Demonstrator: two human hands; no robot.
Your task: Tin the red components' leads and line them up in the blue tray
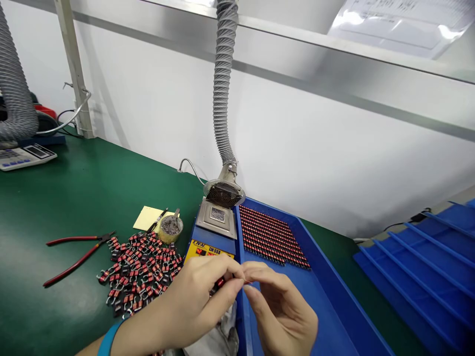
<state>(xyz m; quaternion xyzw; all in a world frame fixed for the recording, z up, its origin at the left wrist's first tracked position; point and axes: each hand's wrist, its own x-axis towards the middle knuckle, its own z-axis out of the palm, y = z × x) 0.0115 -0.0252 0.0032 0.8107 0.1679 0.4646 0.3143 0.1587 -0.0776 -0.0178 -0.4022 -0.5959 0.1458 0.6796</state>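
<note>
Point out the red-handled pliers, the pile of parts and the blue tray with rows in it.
Red-handled pliers (78,263), head view: lower handle.
Pile of parts (139,273), head view: its middle.
Blue tray (302,301), head view: bare floor.

Pliers (101,239) lie left of the heaped parts (143,272), the machine (212,236) between those and the tray (330,289).

Green bench (92,193): calculator (27,156), red-handled pliers (103,238), red-black component pile (143,272), blue tray (308,306).
</note>
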